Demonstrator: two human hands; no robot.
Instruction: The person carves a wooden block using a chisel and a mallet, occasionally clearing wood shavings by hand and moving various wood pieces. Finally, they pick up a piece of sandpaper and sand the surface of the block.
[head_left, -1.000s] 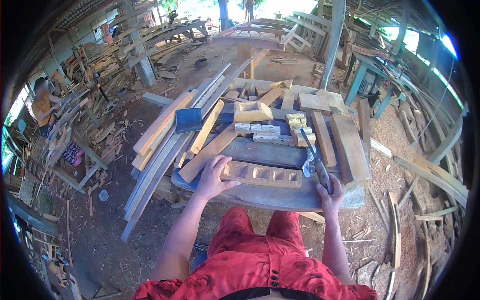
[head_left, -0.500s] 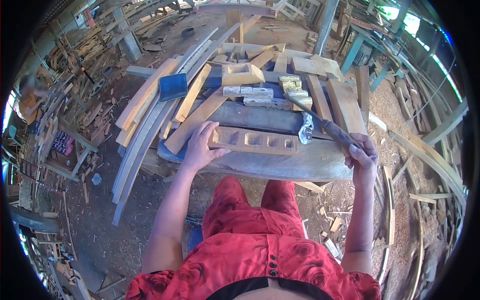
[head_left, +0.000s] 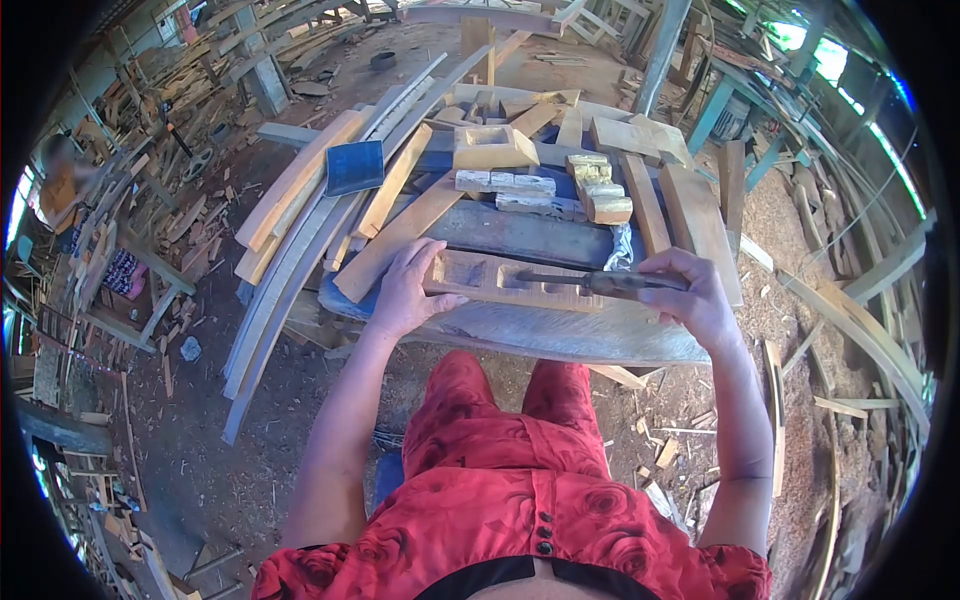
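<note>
A long wooden block point(head_left: 465, 285) with a row of squarish hollows lies near the front edge of the worktable. My left hand point(head_left: 405, 290) is closed round its left end, thumb on the near side and fingers over the far side. A chisel point(head_left: 610, 284) with a dark, thin blade and a thick handle is in my right hand point(head_left: 695, 295). Its blade lies low across the block, pointing left, with the tip at one of the middle hollows. The blade and my right hand partly cover the right-hand hollows.
Beyond the block lie whitish wood pieces point(head_left: 505, 182), a hollowed block point(head_left: 492, 148), a blue tray point(head_left: 354, 166) and a crumpled silvery wrapper point(head_left: 620, 247). Long boards point(head_left: 300, 270) jut past the table's left side. A person point(head_left: 62, 190) is at far left.
My right hand has swung the chisel down and left, from raised at a slant to lying along the block. My left hand stays on the block's end.
</note>
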